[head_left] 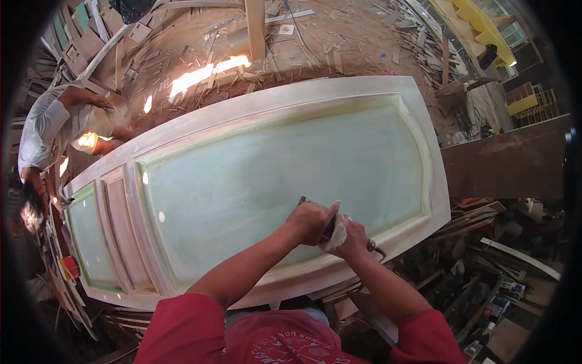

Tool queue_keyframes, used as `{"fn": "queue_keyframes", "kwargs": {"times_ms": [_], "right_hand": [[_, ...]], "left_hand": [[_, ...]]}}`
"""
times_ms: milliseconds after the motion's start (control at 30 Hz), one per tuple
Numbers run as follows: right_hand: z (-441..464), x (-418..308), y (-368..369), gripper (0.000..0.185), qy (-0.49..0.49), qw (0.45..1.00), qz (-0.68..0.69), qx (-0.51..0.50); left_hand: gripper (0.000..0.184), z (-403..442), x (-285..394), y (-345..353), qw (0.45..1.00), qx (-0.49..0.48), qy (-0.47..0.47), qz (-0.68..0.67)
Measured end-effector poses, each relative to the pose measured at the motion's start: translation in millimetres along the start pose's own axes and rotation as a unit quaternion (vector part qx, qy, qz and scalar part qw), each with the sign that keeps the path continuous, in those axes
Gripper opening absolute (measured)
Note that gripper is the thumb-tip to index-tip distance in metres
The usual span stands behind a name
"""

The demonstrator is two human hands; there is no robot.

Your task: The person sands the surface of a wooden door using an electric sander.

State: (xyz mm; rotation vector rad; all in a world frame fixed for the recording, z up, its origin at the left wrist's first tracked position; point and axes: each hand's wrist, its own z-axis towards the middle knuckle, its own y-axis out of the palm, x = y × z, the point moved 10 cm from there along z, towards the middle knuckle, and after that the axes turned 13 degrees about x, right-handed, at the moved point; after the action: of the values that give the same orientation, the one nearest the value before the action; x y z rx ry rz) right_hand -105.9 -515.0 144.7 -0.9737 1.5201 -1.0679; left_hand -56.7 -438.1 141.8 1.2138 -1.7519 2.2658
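Observation:
A large pale door panel [291, 164] lies flat before me, with a raised moulded frame and greenish-white recessed faces. Over its near edge, my left hand [310, 222] is closed around the front of a dark hand-held tool [329, 228]. My right hand [351, 238] grips the same tool farther back, with something whitish, like cloth or a dusty cover, by its fingers. A dark cord or hose [380, 250] leaves the tool's rear end, past my right wrist. My fingers hide most of the tool, so its exact kind cannot be made out.
A co-worker in a light shirt [45, 130] bends over the panel's far left end, a hand near its edge. Wood scraps [303, 57] litter the dirt floor beyond. A brown board [509, 159] stands right; tools and containers [497, 309] crowd the lower right.

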Motion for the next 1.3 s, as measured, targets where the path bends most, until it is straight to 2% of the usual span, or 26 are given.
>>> {"fn": "queue_keyframes", "kwargs": {"times_ms": [267,400,600,867,967,1167,1300], "right_hand": [[75.9,4.5,-18.0,0.076,-0.006,1.000,0.001,0.004],[127.7,-5.7,-21.2,0.073,0.001,0.999,-0.021,-0.045],[181.7,-22.9,-17.0,0.067,-0.060,0.998,-0.019,-0.006],[219.1,-33.6,-8.7,0.057,-0.082,0.996,-0.027,-0.001],[211.7,-26.0,4.3,0.060,-0.079,0.995,-0.001,0.053],[135.2,-37.1,-18.2,0.073,-0.036,0.998,-0.016,-0.047],[71.3,-21.6,-10.9,0.078,-0.008,0.999,-0.029,-0.040]], "left_hand": [[0.097,55.7,-40.6,-30.4,0.999,0.030,-0.030,0.012],[0.096,79.1,-76.3,-54.8,0.997,0.053,-0.051,0.026],[0.093,98.9,-115.9,-92.3,0.992,0.088,-0.073,0.050],[0.094,107.7,-143.2,-109.3,0.990,0.096,-0.068,0.084],[0.095,100.5,-136.5,-107.0,0.990,0.084,-0.076,0.089],[0.095,60.2,-93.3,-75.5,0.994,0.073,-0.064,0.049],[0.093,29.1,-52.8,-41.7,0.996,0.065,-0.045,0.042]]}}
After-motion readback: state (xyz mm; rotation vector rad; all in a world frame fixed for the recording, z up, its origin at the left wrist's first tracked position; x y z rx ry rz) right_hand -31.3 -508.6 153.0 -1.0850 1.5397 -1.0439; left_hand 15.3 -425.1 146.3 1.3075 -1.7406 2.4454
